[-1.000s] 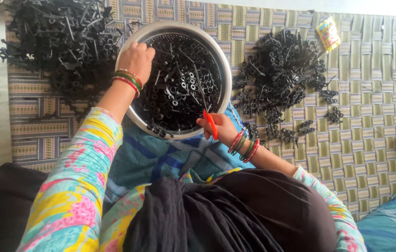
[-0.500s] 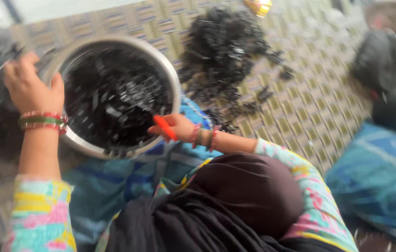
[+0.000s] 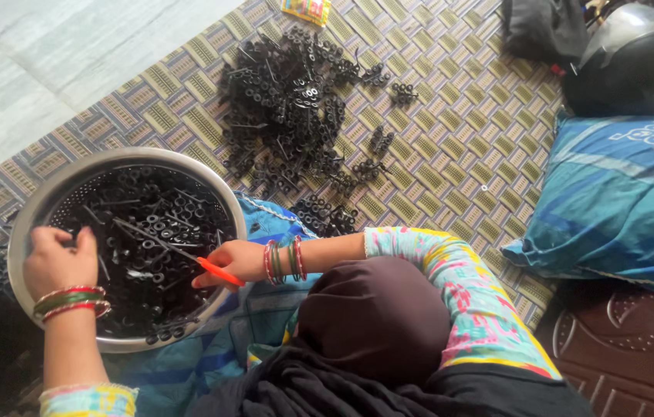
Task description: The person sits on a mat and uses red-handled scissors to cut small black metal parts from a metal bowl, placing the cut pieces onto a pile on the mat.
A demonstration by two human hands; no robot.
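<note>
Steel bowl [image 3: 41, 202] of small black metal parts [image 3: 149, 232] sits on the person's lap, over blue cloth [image 3: 265, 224]. Left hand [image 3: 57, 262] reaches into the bowl's near-left side, fingers curled among the parts; whether they grip one, cannot tell. Right hand [image 3: 238, 259] at the bowl's right rim, fingers closed on a red-handled tool [image 3: 219, 272], its tip inside. Risk: bowl looks perched, a push on the rim could tip parts out. Loose pile [image 3: 288, 100] beyond the bowl on woven mat [image 3: 450, 154]; open mat right of it, cushion [image 3: 620, 201] farther right.
</note>
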